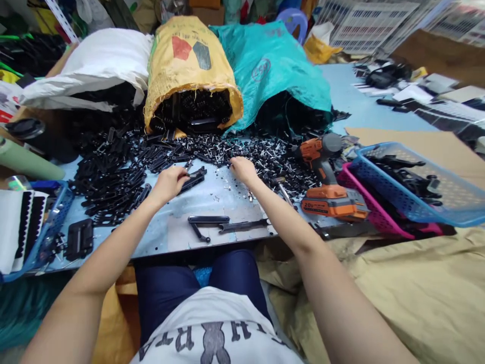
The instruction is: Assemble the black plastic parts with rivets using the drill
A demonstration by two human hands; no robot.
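My left hand (170, 181) is closed in a pinch at the middle of the table; whatever its fingertips hold is too small to make out. Right by those fingers lies a long black plastic part (194, 179). My right hand (243, 169) has its fingers drawn together at the front edge of a heap of small screws and black pieces (261, 151), and its fingertips are partly hidden. Loose nuts (227, 187) are scattered below it. Nearer me lie a jointed black arm (208, 220) and a dark flat bar with a forked end (242, 226).
An orange cordless drill (322, 177) stands right of the screws, beside a blue basket (417, 202) of black parts. White (106, 55), yellow (189, 55) and teal (273, 65) sacks open toward me. Flat black parts (109, 177) pile at left, near another blue basket (60, 207).
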